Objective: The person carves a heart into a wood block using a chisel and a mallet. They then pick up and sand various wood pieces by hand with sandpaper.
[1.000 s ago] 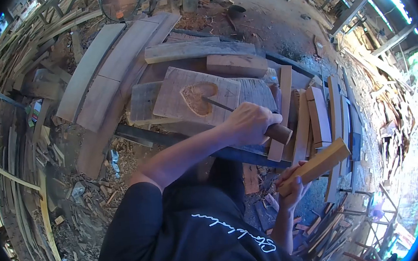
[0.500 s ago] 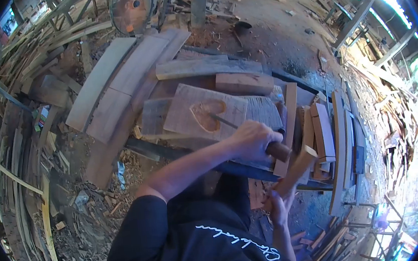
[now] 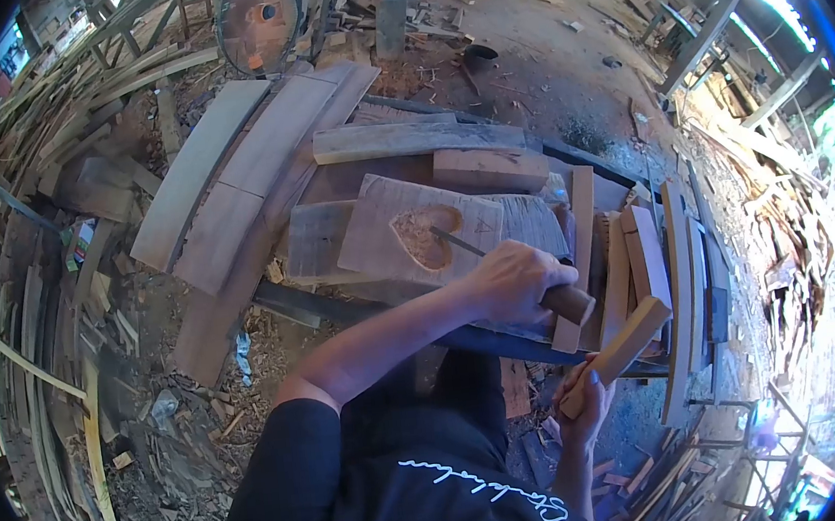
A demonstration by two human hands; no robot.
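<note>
My left hand (image 3: 518,281) is closed around a chisel (image 3: 569,303), its wooden handle sticking out to the right of my fist. The metal blade slants up-left, its tip in a heart-shaped hollow (image 3: 422,239) cut into a thick wooden board (image 3: 365,237). Loose chips lie in the hollow. My right hand (image 3: 585,413), lower right, grips a squared wooden stick (image 3: 632,342) by its near end. The stick's far end points up-right, apart from the chisel handle. The board rests on a grey wooden block (image 3: 320,242).
Long planks (image 3: 250,191) lean at the left of the low bench. More timber pieces (image 3: 646,249) lie along its right side. Behind the board sit a weathered beam (image 3: 416,139) and a thick block (image 3: 491,168). A fan (image 3: 259,20) stands at the back; scraps and shavings cover the floor.
The wooden stick in my right hand has swung right, away from the chisel handle. My left hand keeps the chisel in the hollow; board and hand appear slightly farther right.
</note>
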